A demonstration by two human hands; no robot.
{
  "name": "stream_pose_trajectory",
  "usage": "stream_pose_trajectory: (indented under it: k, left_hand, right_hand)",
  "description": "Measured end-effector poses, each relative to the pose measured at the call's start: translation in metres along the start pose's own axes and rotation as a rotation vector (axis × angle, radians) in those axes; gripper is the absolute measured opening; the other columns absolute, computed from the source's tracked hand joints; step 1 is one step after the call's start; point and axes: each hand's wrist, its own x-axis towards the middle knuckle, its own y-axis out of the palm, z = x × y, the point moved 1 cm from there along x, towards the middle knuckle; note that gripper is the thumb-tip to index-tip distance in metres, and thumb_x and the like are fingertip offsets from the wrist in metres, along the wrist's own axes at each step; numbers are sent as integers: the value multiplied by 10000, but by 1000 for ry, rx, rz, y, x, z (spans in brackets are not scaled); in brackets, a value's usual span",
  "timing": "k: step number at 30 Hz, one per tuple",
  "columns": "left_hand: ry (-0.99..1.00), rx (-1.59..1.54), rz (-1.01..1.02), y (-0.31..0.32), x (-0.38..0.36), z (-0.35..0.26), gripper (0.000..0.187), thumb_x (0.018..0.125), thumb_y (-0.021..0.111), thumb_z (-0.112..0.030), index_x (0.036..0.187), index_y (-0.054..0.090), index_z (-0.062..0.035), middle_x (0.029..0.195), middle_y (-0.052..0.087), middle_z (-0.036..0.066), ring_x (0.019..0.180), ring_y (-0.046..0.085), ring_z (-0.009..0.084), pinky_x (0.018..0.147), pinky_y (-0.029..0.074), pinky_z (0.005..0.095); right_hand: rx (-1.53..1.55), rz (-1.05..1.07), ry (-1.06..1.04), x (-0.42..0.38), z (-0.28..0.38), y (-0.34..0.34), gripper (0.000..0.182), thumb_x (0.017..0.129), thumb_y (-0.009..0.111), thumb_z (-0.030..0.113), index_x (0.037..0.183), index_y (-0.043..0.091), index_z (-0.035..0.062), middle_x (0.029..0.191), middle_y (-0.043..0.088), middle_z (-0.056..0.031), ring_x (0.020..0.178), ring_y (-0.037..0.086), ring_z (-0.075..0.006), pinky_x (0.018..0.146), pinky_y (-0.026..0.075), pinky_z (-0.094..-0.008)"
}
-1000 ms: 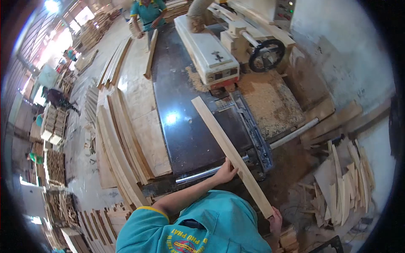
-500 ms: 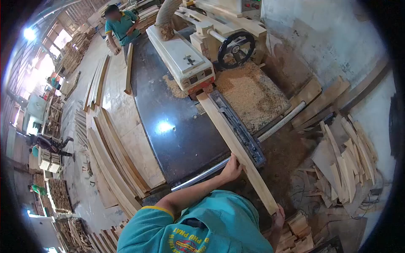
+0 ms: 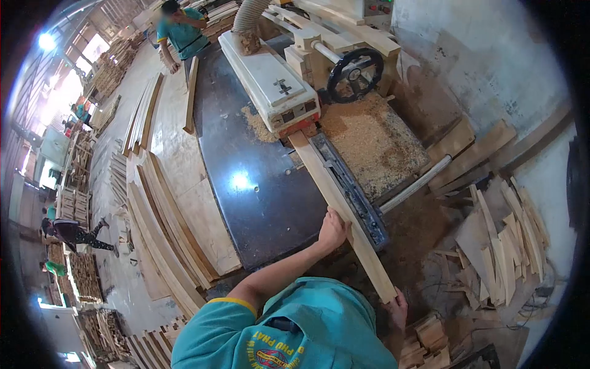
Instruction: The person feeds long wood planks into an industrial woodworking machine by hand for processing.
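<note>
A long, pale wooden board point(image 3: 344, 218) lies against the metal guide fence point(image 3: 349, 184), its far end under the white hood point(image 3: 270, 83) of a woodworking machine. My left hand point(image 3: 334, 230) is closed on the board's left edge, partway along; part of the fingers is hidden. At the board's near end, my right hand point(image 3: 398, 307) grips the wood, thumb and fingers around the end. This end sticks out past the dark machine table point(image 3: 264, 209). What the hood covers cannot be seen.
Sawdust point(image 3: 375, 144) covers the surface beside the black handwheel point(image 3: 354, 75). Curved wooden strips point(image 3: 161, 227) lie on the side table at left. Offcuts point(image 3: 513, 240) are piled at right. A co-worker point(image 3: 182, 35) stands at the machine's far side. A metal bar point(image 3: 418, 183) juts out.
The board has slid forward, further under the hood. Both my hands have moved forward with it, keeping their hold. The far co-worker's arm has risen, and the view has shifted slightly.
</note>
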Motion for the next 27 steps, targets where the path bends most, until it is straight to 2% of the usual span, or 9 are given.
stream_pose_trajectory:
  k: [2,4,6,12,18,20,22,24,27]
  left_hand:
    - [-41,46,29,-7,17,9,687,959,662,-272,1352,261,123,1209,499,341,1158,531,506,960,473,548]
    - [-74,29,15,-15,33,16,734,943,686,-290,1346,251,143,1206,509,339,1153,535,493,964,477,527]
    - [-39,40,0,-26,49,24,888,931,686,-299,1417,181,246,1218,512,379,1154,539,495,979,482,483]
    - [-30,13,-22,-50,93,48,898,913,714,-312,1412,205,233,1255,509,377,1194,533,496,1006,475,474]
    - [-47,24,-11,-72,144,81,926,888,741,-323,1403,206,231,1256,528,378,1207,536,500,1017,470,479]
    - [0,14,-105,-83,153,82,528,893,753,-283,1086,417,76,1056,568,311,1035,575,485,885,484,492]
    - [39,20,-170,-87,168,94,546,883,769,-304,1093,419,58,1039,575,305,1041,579,481,900,484,490]
    - [62,19,-156,-99,174,98,830,861,764,-357,1361,329,142,1253,536,381,1215,524,520,1029,468,482]
    - [60,24,-245,-112,136,60,836,858,771,-389,1399,366,104,1259,540,367,1218,517,507,1040,447,507]
  right_hand:
    - [61,59,-38,17,-2,11,476,1017,579,117,1468,457,26,1281,611,-128,1011,682,-261,853,582,-386]
    - [68,92,-40,29,3,26,480,1021,572,112,1474,440,25,1279,606,-135,1010,682,-271,846,587,-386]
    - [77,119,-38,37,11,46,484,1025,564,106,1480,423,23,1278,601,-141,1009,682,-281,838,591,-386]
    - [122,68,17,65,19,89,411,1049,536,130,1431,438,16,1252,597,-122,966,707,-257,759,598,-349]
    - [-82,9,141,89,21,122,333,1064,533,335,1133,591,14,970,705,-106,651,700,-188,589,563,-300]
    - [-328,-9,209,89,37,148,504,1055,478,498,946,628,29,777,718,-92,550,660,-166,531,546,-305]
    - [-308,1,161,92,45,168,615,1043,426,579,880,649,30,750,727,-103,532,653,-171,517,546,-318]
    - [-246,7,216,102,50,180,620,1040,425,588,884,653,33,770,729,-104,532,655,-181,507,548,-336]
    - [-224,54,232,97,81,189,597,1054,449,529,926,667,-11,795,727,-113,580,673,-189,551,555,-332]
